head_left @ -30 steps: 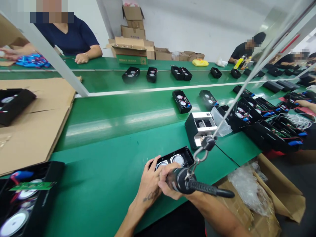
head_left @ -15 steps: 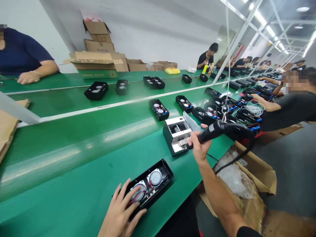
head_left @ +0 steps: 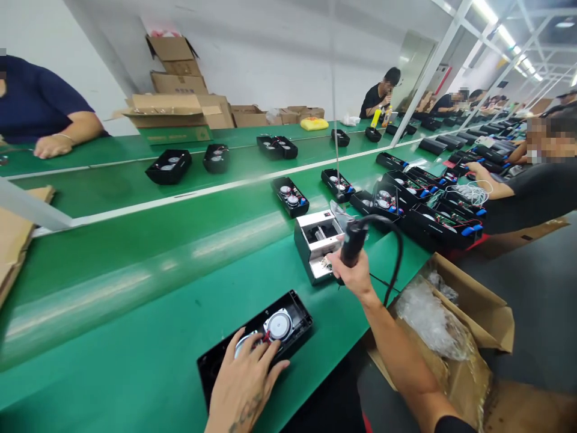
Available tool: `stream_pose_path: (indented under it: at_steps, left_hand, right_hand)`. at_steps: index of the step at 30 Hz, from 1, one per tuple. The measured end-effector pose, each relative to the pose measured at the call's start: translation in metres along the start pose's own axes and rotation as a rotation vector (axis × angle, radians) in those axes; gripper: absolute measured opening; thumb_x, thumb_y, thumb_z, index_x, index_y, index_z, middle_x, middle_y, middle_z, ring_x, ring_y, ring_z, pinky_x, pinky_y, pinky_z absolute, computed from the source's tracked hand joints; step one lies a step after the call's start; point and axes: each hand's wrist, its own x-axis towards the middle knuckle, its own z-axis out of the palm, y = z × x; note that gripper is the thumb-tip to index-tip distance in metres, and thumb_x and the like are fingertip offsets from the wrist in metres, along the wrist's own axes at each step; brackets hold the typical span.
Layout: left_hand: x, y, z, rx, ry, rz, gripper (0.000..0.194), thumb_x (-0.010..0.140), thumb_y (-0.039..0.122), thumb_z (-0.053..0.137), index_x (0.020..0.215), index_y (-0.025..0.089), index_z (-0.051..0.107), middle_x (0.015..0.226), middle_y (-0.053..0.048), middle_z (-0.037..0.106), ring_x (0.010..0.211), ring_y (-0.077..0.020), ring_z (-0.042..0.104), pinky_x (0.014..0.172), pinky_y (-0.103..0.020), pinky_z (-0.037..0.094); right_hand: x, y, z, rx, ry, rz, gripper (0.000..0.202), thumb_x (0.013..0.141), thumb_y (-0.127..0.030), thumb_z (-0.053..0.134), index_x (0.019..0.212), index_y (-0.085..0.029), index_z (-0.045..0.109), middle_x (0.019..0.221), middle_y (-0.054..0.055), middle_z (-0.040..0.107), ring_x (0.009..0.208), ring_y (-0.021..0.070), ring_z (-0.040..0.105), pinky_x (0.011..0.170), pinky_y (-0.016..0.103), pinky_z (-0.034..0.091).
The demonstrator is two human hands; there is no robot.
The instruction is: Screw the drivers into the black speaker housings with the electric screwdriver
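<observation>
My right hand (head_left: 350,272) is wrapped round a black corded electric screwdriver (head_left: 354,240), held fairly upright at the front of a screw feeder (head_left: 318,246). Its tip is hidden by my hand. Nearer me, a long black speaker housing (head_left: 301,325) lies open side up on the green bench, with two round speakers inside. One speaker (head_left: 278,325) shows in full; the other is mostly under my left hand (head_left: 247,370). That hand lies over the housing with fingers spread across the speaker and red wires.
Several similar black housings (head_left: 290,196) lie beyond the feeder and to its right. A carton with clear plastic (head_left: 433,325) stands at the bench's right edge. The screwdriver's cable (head_left: 399,252) loops right. Co-workers (head_left: 541,162) sit at the right and across the line.
The screwdriver has swung from a slant to nearly upright, and my right hand has shifted a little left. My left hand has slid right over the housing, covering more of the nearer speaker.
</observation>
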Motion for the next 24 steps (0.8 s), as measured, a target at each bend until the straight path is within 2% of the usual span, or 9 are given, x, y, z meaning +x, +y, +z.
stream_pose_path:
  at_steps: [3, 6, 9, 12, 14, 17, 20, 24]
  left_hand:
    - [0.003, 0.003, -0.003, 0.026, -0.021, 0.01, 0.033, 0.11, 0.033, 0.045, 0.11, 0.027, 0.077, 0.081, -0.003, 0.079, 0.097, -0.0268, 0.073, 0.118, -0.055, 0.04]
    - [0.004, 0.004, -0.001, 0.019, -0.009, 0.004, 0.032, 0.11, 0.032, 0.045, 0.106, 0.027, 0.076, 0.079, -0.002, 0.077, 0.094, -0.026, 0.073, 0.12, -0.054, 0.04]
    - [0.001, 0.006, 0.007, 0.014, 0.0, -0.021, 0.03, 0.108, 0.029, 0.048, 0.101, 0.027, 0.076, 0.079, -0.002, 0.076, 0.094, -0.0269, 0.072, 0.121, -0.056, 0.039]
    - [-0.003, 0.009, 0.016, 0.022, 0.009, -0.035, 0.028, 0.105, 0.023, 0.049, 0.099, 0.025, 0.077, 0.081, -0.004, 0.076, 0.095, -0.0284, 0.071, 0.119, -0.056, 0.041]
    - [-0.003, 0.012, 0.019, 0.028, 0.008, -0.052, 0.027, 0.105, 0.022, 0.05, 0.098, 0.024, 0.076, 0.084, -0.005, 0.077, 0.096, -0.0291, 0.071, 0.115, -0.056, 0.042]
    - [0.0, 0.018, 0.019, 0.01, 0.004, -0.089, 0.025, 0.107, 0.029, 0.054, 0.095, 0.022, 0.076, 0.088, -0.007, 0.077, 0.095, -0.0293, 0.07, 0.109, -0.054, 0.046]
    - [0.003, 0.022, 0.015, -0.028, -0.028, -0.126, 0.026, 0.107, 0.035, 0.059, 0.092, 0.022, 0.074, 0.087, -0.006, 0.075, 0.094, -0.0295, 0.069, 0.103, -0.052, 0.049]
    - [0.003, 0.021, 0.012, -0.045, -0.066, -0.132, 0.025, 0.107, 0.036, 0.06, 0.091, 0.023, 0.073, 0.088, -0.005, 0.075, 0.097, -0.0286, 0.069, 0.103, -0.05, 0.05]
  right_hand:
    - [0.003, -0.013, 0.003, 0.134, 0.151, -0.093, 0.039, 0.091, -0.035, 0.078, 0.122, -0.024, 0.057, 0.057, -0.014, 0.057, 0.042, 0.0108, 0.052, 0.051, 0.027, 0.049]
    - [0.014, -0.012, 0.011, 0.129, 0.242, -0.172, 0.035, 0.09, -0.032, 0.078, 0.115, -0.023, 0.055, 0.056, -0.014, 0.058, 0.041, 0.0104, 0.052, 0.053, 0.027, 0.049]
    - [0.022, 0.0, 0.014, 0.064, 0.201, -0.129, 0.035, 0.086, -0.031, 0.081, 0.109, -0.022, 0.057, 0.056, -0.013, 0.057, 0.043, 0.0103, 0.051, 0.052, 0.027, 0.048]
    - [0.021, 0.007, 0.01, -0.005, 0.066, -0.017, 0.034, 0.081, -0.032, 0.087, 0.102, -0.022, 0.062, 0.061, -0.01, 0.058, 0.049, 0.0111, 0.053, 0.051, 0.027, 0.048]
    - [0.011, 0.005, 0.008, 0.005, -0.046, 0.082, 0.034, 0.079, -0.033, 0.089, 0.098, -0.021, 0.063, 0.063, -0.009, 0.058, 0.048, 0.011, 0.052, 0.047, 0.026, 0.045]
    - [-0.016, -0.012, 0.009, 0.187, -0.121, 0.161, 0.04, 0.084, -0.036, 0.087, 0.112, -0.021, 0.062, 0.06, -0.012, 0.054, 0.04, 0.0089, 0.046, 0.041, 0.024, 0.039]
    - [-0.05, -0.032, 0.02, 0.44, -0.104, 0.095, 0.045, 0.094, -0.036, 0.08, 0.129, -0.026, 0.054, 0.058, -0.015, 0.049, 0.036, 0.0079, 0.041, 0.04, 0.023, 0.04]
    - [-0.089, -0.041, 0.045, 0.57, -0.128, 0.018, 0.04, 0.101, -0.036, 0.072, 0.133, -0.032, 0.049, 0.061, -0.015, 0.049, 0.036, 0.008, 0.041, 0.039, 0.021, 0.041]
